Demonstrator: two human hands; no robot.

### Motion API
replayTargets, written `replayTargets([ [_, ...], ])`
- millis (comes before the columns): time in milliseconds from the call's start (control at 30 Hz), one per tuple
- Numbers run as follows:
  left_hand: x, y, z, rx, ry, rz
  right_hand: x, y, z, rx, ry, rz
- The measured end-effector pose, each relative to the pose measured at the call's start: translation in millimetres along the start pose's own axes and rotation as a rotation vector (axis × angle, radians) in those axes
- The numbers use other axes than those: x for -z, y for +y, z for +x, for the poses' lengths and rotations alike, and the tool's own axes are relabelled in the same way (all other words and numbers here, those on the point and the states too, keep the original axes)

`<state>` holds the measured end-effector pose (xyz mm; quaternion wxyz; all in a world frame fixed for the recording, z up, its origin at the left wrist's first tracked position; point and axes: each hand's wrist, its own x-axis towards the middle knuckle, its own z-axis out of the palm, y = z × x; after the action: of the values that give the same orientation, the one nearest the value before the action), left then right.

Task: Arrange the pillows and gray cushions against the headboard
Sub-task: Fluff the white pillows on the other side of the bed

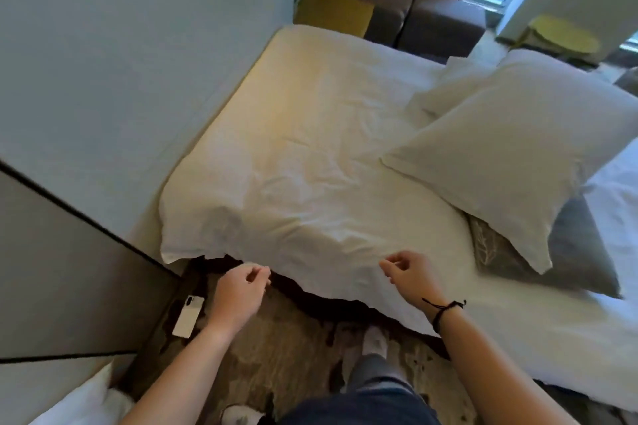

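Bed (310, 134) beside headboard wall: both hands, left hand (238, 290) and right hand (411, 272), released at its near edge; stacked white pillow (511, 155) may slide off gray cushion (573, 252).

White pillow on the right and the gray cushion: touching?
Touching. The head view shows the white pillow lying on top of the gray cushion, its lower corner overlapping the cushion with no gap.

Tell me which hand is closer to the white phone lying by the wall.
Left. The left hand hangs just right of the phone, near the bed edge. The right hand is farther right, over the white sheet.
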<state>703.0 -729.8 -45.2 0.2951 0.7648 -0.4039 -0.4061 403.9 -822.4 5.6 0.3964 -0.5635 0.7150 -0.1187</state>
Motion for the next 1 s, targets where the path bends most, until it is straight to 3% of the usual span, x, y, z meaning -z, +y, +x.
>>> replayTargets([
  [200, -110.0, 83.6, 57.4, -0.027, -0.095, 0.112, 82.5, 91.5, 73.7, -0.121, 0.149, 0.149],
  [333, -223.8, 158.9, 94.0, -0.056, -0.165, 0.164, 150.6, 168.0, 149.8, -0.178, 0.170, 0.133],
  [533, -363.4, 285.4, 135.1, -0.085, -0.238, 0.101, 275.7, 242.4, 262.1, -0.357, 0.336, 0.109],
  [800, -408.2, 352.0, 169.0, -0.139, -0.251, 0.156, 305.6, 253.7, 336.6, -0.498, 0.224, 0.131],
  [1000, -418.2, 356.7, 191.7, -0.122, -0.285, 0.167, 299.7, 251.4, 335.3, -0.374, 0.280, 0.016],
])
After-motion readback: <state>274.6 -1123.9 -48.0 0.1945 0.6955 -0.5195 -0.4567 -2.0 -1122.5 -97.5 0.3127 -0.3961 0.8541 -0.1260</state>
